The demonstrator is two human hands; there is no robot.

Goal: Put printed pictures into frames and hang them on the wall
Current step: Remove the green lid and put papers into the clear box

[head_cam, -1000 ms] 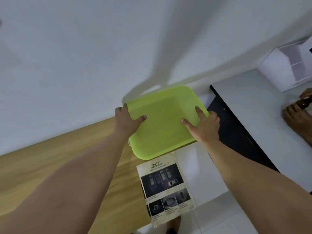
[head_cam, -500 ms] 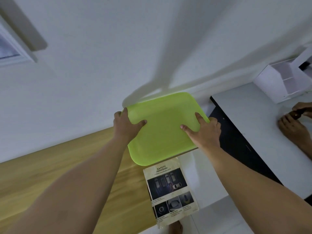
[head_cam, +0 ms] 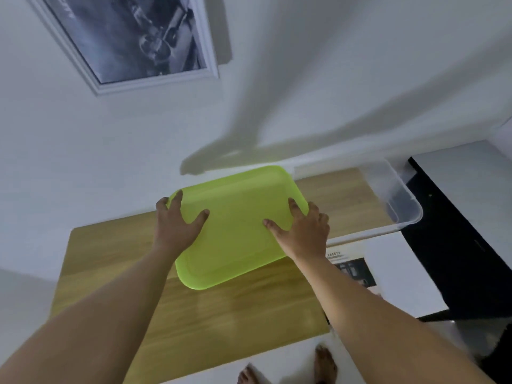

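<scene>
Above the wooden table (head_cam: 227,314), both hands' grip flanks the green lid (head_cam: 235,225).

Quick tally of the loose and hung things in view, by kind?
Green lid: 1
Clear bin: 1
Framed picture on the wall: 1
Printed sheet: 1
Total: 4

— What do we have in our hands over the wooden table (head_cam: 116,273)?

— We grip a lime-green lid (head_cam: 235,225), left hand (head_cam: 177,225) and right hand (head_cam: 302,234) on its opposite edges, thumbs on top.

— And around the table?

— A clear plastic bin (head_cam: 399,195) at its far corner, a printed safety sheet (head_cam: 352,267) beside it, a framed picture (head_cam: 133,37) on the wall above.
</scene>
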